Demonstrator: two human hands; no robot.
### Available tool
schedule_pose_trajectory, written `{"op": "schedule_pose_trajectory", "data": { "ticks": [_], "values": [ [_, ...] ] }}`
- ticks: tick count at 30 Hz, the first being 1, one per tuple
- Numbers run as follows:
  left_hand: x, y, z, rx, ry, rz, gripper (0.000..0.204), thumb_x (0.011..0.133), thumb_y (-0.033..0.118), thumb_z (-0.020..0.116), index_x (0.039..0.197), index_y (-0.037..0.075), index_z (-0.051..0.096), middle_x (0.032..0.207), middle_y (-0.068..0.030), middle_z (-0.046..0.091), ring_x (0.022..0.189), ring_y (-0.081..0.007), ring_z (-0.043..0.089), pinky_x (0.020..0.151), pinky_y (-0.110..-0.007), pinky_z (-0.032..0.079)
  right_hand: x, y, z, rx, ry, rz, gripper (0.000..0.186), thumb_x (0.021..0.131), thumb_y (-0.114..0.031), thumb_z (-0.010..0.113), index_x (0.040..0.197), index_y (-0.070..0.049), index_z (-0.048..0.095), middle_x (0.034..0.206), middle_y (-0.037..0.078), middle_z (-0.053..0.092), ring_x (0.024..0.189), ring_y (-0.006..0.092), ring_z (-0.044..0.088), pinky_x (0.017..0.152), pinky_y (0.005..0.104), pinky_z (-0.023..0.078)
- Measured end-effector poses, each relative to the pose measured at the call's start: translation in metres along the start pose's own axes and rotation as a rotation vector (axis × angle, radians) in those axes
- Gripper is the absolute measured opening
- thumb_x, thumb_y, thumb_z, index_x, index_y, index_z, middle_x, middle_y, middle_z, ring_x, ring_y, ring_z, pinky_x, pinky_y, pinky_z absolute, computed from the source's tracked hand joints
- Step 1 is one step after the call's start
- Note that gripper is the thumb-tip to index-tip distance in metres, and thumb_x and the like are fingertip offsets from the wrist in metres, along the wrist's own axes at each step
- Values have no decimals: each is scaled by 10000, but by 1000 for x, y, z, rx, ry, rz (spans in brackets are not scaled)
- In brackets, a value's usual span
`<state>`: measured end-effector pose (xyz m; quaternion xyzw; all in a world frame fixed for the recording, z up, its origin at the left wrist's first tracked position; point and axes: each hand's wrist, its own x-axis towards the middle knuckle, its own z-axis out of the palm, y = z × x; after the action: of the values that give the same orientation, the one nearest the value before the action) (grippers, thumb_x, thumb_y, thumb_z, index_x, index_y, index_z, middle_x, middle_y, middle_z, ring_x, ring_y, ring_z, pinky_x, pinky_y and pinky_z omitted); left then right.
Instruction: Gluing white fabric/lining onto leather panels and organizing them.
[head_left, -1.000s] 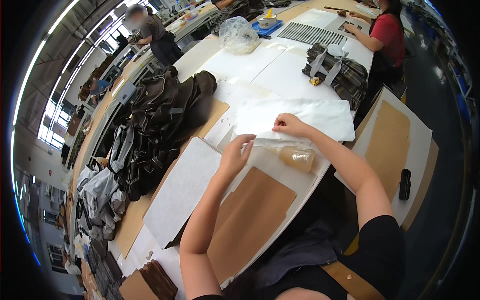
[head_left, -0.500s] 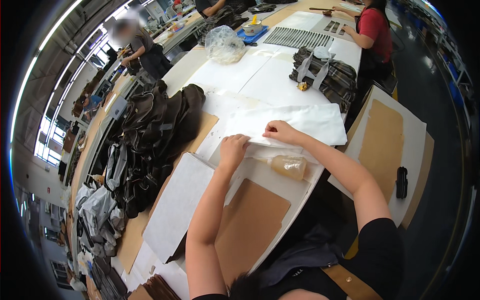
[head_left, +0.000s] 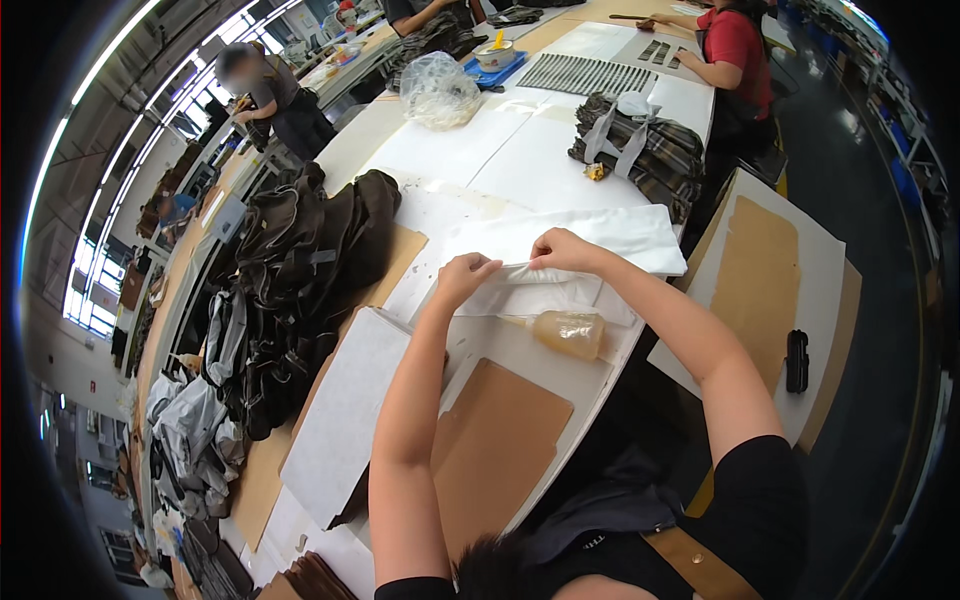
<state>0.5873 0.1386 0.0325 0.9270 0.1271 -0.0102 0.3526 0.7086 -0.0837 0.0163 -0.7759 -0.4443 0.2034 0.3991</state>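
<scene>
My left hand (head_left: 470,272) and my right hand (head_left: 555,250) both pinch the near edge of a white fabric piece (head_left: 620,235), which is lifted and creased between them. Just below it lies a bottle of pale amber liquid (head_left: 568,334) on its side, nozzle toward the left. A brown board (head_left: 500,440) lies nearer me, with a stack of white sheets (head_left: 350,400) left of my left forearm.
Piled dark bags (head_left: 310,230) line the left. Bundled plaid fabric (head_left: 660,160), a plastic bag (head_left: 435,90) and a blue tray (head_left: 505,70) are farther up. Co-workers (head_left: 275,90) (head_left: 730,60) stand at the tables. A side board (head_left: 760,300) holds a black object (head_left: 797,360).
My left hand has come up to the white fabric and closed on its edge. The near edge is now raised between my hands, showing more white layer underneath.
</scene>
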Motion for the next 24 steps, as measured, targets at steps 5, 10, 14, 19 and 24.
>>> {"op": "schedule_pose_trajectory", "data": {
  "ticks": [5, 10, 14, 19, 24],
  "values": [
    [3, -18, 16, -22, 83, 1, 440, 873, 467, 656, 980, 52, 752, 863, -123, 729, 828, -242, 676, 808, -354, 510, 4, 6, 6, 57, 34, -10, 233, 836, -206, 707, 905, 15, 734, 750, 105, 705, 708, 139, 617, 669, 301, 487],
    [12, -18, 10, -2, 55, -58, 426, 884, 435, 649, 935, 24, 749, 852, -125, 726, 810, -241, 672, 779, -359, 509, 7, 10, 9, 97, 91, -13, 243, 839, -217, 710, 903, 16, 736, 722, 93, 691, 678, 130, 592, 649, 304, 480],
    [-3, 9, 23, 61, 87, 61, 387, 868, 418, 672, 923, 41, 740, 838, -118, 726, 815, -236, 670, 834, -357, 468, 0, 14, 8, 83, 96, 28, 224, 840, -212, 707, 885, 5, 738, 692, 73, 666, 656, 112, 557, 627, 300, 464],
    [-7, 11, 29, 12, 95, 2, 357, 850, 376, 697, 959, 38, 734, 897, -122, 732, 857, -231, 672, 920, -334, 445, -1, 9, 15, 139, 118, 8, 217, 847, -209, 700, 872, 4, 732, 699, 51, 664, 668, 95, 546, 633, 282, 454],
    [1, -8, 14, -237, -51, 67, 356, 853, 326, 700, 1011, 9, 730, 933, -135, 732, 894, -212, 679, 836, -327, 505, 0, 11, 11, 215, 69, 30, 237, 863, -225, 693, 886, 9, 721, 718, 23, 657, 693, 80, 536, 641, 277, 451]
  ]
}}
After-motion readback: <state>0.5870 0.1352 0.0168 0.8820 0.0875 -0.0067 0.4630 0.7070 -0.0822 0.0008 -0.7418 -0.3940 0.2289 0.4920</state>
